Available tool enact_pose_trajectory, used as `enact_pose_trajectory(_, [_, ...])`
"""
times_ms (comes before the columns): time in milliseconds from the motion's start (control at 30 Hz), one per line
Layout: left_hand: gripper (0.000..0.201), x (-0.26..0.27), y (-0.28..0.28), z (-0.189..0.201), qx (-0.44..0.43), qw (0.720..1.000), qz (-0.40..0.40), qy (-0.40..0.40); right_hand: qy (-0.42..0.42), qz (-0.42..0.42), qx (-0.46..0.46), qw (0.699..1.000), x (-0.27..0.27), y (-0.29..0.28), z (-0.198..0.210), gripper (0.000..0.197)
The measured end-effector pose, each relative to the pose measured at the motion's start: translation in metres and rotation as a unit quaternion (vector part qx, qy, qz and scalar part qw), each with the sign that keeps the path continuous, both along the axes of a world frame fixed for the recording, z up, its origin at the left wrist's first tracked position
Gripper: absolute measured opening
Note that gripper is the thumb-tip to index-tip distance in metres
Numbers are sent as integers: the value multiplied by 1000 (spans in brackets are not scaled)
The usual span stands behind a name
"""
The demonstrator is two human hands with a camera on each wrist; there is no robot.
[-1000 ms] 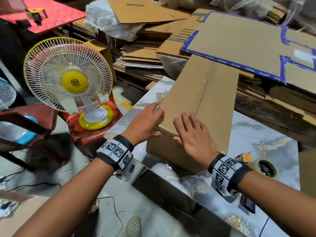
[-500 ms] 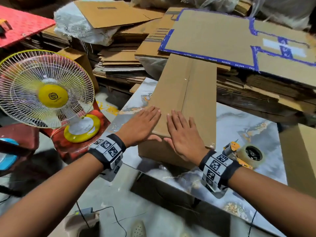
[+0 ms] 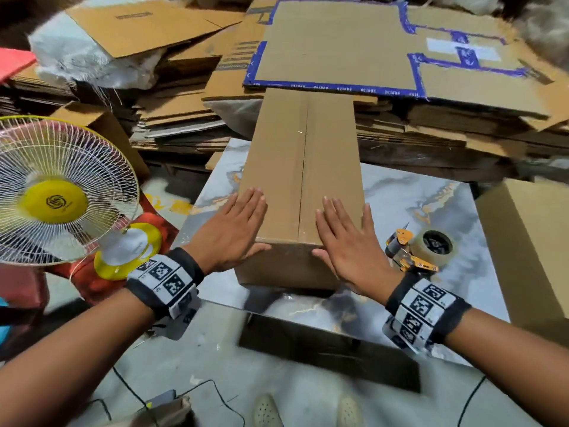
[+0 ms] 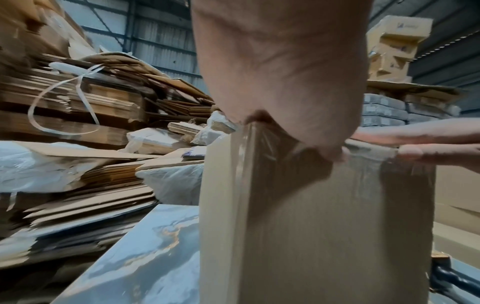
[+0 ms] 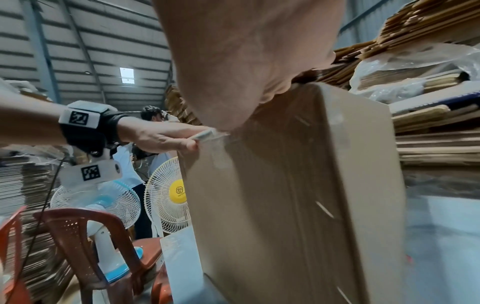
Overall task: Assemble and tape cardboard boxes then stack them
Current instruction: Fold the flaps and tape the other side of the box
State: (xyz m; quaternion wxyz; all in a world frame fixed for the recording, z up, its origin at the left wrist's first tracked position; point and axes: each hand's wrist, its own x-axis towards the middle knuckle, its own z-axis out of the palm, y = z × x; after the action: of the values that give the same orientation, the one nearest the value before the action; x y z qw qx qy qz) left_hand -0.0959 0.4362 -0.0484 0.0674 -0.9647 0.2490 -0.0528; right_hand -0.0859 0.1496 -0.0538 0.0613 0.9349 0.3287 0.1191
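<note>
- Right at the near edge, both hands have slid apart: the left hand (image 3: 230, 232) lies flat, fingers straight, on the near left corner of the long brown cardboard box (image 3: 303, 167), thumb hooked down the end face.
- The right hand (image 3: 346, 241) mirrors it on the near right corner, fingers straight, released, nothing gripped — a moment ago the two hands sat close together by the centre seam.
- That box lies lengthwise on the glossy marble-patterned table (image 3: 412, 195), top flaps closed; the wrist views show clear tape running down its end face.
- My read: the tape is being smoothed flat, so this box looks nearly ready to stack.
- Just beside the right wrist, the orange tape dispenser with its clear roll (image 3: 421, 249) rests on the table, untouched.
- Off to the left, a white-and-yellow fan (image 3: 61, 192).
- Farthest back, piles of flattened cardboard (image 3: 338, 44).
</note>
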Motion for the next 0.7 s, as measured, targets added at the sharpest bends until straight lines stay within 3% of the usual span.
enact_pose_trajectory(167, [112, 18, -20, 4, -4, 998, -45, 52, -10, 45, -5, 999, 5, 28, -2, 64])
enact_pose_trajectory(433, [101, 20, -7, -2, -15, 996, -75, 52, 5, -11, -34, 999, -1, -41, 5, 56])
enact_pose_trajectory(600, [106, 21, -14, 3, -23, 994, -76, 72, -5, -18, -2, 1000, -5, 2, 11, 71])
enact_pose_trajectory(700, [104, 22, -10, 1, -41, 994, -81, 56, -3, 26, -32, 999, 7, 25, 5, 66])
